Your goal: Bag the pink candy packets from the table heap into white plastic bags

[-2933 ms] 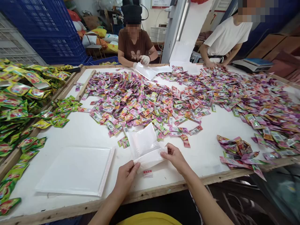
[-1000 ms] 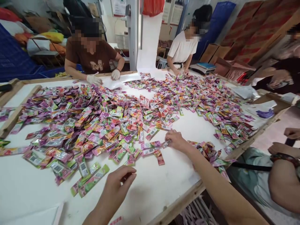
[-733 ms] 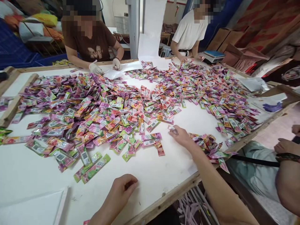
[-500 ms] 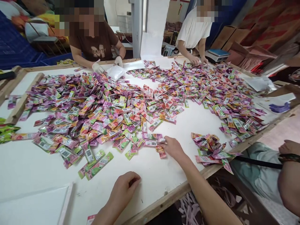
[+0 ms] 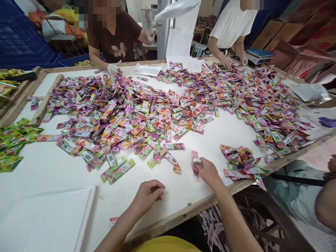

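Our right hand (image 5: 208, 172) rests on the white bench (image 5: 228, 134) close to its front edge. Its thumb and fingers are closed on a pink sachet (image 5: 194, 156), which points out of the fingertips toward 11 o'clock. Maybe a second sachet is pinched together with it, but we cannot tell this surely.

Our left hand (image 5: 149, 191) lies on the bench at 8 o'clock from the right one, well apart from it. Its fingers are curled in against the thumb, and we cannot see if something small is inside.

At 3 o'clock from the right hand, near it, there is a small pile of sachets (image 5: 241, 163) beside the wooden rim. At 9 o'clock a few loose sachets (image 5: 172, 159) lie flat, apart from the hand. From 10 to 1 o'clock the big heap of sachets (image 5: 126, 115), purple, pink, orange and green, covers the middle of the bench.

At 9 o'clock of the picture, green packets (image 5: 13, 141) lie in a group. At 7 o'clock we see a flat white stack (image 5: 44, 220), and just beside it a small red label (image 5: 113, 221).

On the far side, at 11 o'clock, a person in a brown shirt (image 5: 118, 38) has one gloved hand (image 5: 113, 68) on the bench. At 1 o'clock a person in a white shirt (image 5: 231, 24) touches the heap with both hands.
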A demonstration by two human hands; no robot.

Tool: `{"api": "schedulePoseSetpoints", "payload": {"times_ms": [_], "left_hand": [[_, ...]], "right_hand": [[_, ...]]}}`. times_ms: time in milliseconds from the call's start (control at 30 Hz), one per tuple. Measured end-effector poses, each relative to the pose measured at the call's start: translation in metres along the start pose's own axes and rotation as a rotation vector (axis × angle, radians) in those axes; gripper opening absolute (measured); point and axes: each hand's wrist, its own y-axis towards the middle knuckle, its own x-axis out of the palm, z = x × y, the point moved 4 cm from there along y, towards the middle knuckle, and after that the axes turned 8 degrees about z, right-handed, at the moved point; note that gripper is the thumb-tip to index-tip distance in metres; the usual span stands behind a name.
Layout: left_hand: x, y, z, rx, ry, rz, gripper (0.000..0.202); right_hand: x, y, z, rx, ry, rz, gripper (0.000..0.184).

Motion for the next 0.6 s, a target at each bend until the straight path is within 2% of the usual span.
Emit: {"api": "schedulePoseSetpoints", "payload": {"times_ms": [67,133,200,233,300,367,400,467,533,600], "left_hand": [[0.011,-0.003,0.010,-0.081,-0.200,-0.059,0.036],[0.025,-0.004,0.022,-0.105,-0.404,-0.107,0.050],[0.035,-0.004,0.026,-0.138,-0.581,-0.112,0.055],[0.036,-0.003,0.026,-0.151,-0.642,-0.082,0.052],[0.027,0.000,0.020,-0.160,-0.723,0.059,0.044],[0.008,0.003,0.010,-0.147,-0.786,0.228,0.039],[-0.003,0.003,0.005,-0.147,-0.810,0.296,0.039],[-0.022,0.003,-0.002,-0.141,-0.814,0.364,0.042],[-0.032,0.000,-0.003,-0.121,-0.754,0.333,0.043],[-0.034,-0.003,-0.002,-0.123,-0.693,0.248,0.039]], "right_hand": [[0.006,-0.018,-0.010,0.030,0.260,-0.126,0.007],[0.018,-0.044,-0.038,-0.059,0.464,-0.297,0.009],[0.029,-0.070,-0.069,-0.175,0.484,-0.354,0.017],[0.033,-0.079,-0.082,-0.229,0.460,-0.368,0.019],[0.038,-0.088,-0.098,-0.310,0.449,-0.436,0.022],[0.035,-0.080,-0.096,-0.305,0.492,-0.473,0.023],[0.030,-0.071,-0.090,-0.279,0.498,-0.419,0.021],[0.018,-0.045,-0.071,-0.218,0.426,-0.193,0.017],[0.010,-0.020,-0.056,-0.197,0.311,-0.017,0.015],[0.009,0.007,-0.054,-0.200,0.283,0.023,0.013]]}}
